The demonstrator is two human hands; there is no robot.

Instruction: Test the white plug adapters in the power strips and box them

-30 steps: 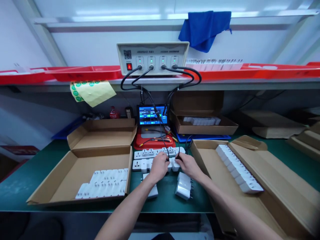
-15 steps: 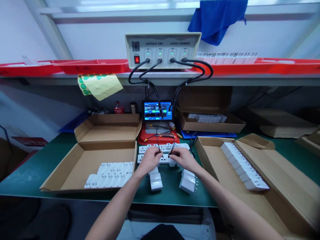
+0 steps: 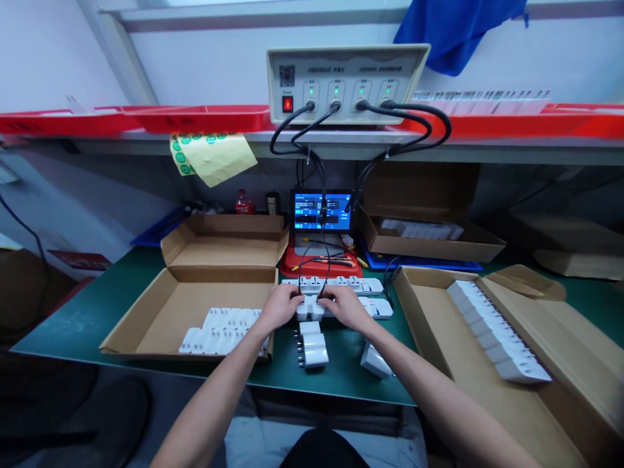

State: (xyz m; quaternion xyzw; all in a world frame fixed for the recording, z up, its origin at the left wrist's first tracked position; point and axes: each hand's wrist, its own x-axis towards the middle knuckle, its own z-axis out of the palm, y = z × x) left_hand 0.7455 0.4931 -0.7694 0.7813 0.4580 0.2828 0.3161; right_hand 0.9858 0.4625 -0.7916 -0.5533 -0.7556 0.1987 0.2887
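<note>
My left hand (image 3: pixel 281 305) pinches the end of a thin black cable (image 3: pixel 300 266) at a white charger (image 3: pixel 302 309). Beside it, my right hand (image 3: pixel 344 305) has thumb and finger closed on a second black cable (image 3: pixel 327 263) at the neighbouring white charger (image 3: pixel 316 309). Both chargers stand at the front white power strip (image 3: pixel 380 308); my fingers hide the cable tips. Behind lies another power strip (image 3: pixel 373 286). Loose white chargers (image 3: pixel 314 350) with metal pins lie in front of my hands, and more white chargers (image 3: pixel 375 361) sit partly behind my right forearm.
An open cardboard box (image 3: pixel 146 312) with white chargers lies left, another box (image 3: pixel 424 325) right. A lit screen (image 3: pixel 322 201) and red tray (image 3: pixel 287 263) stand behind the strips. Thick black cables (image 3: pixel 319 166) hang from a tester box (image 3: pixel 351 78) on the shelf.
The view has shifted, moving the scene rightward. Against the power strips, both hands have moved left, with cables still in their fingers. Two chargers now show side by side between them.
</note>
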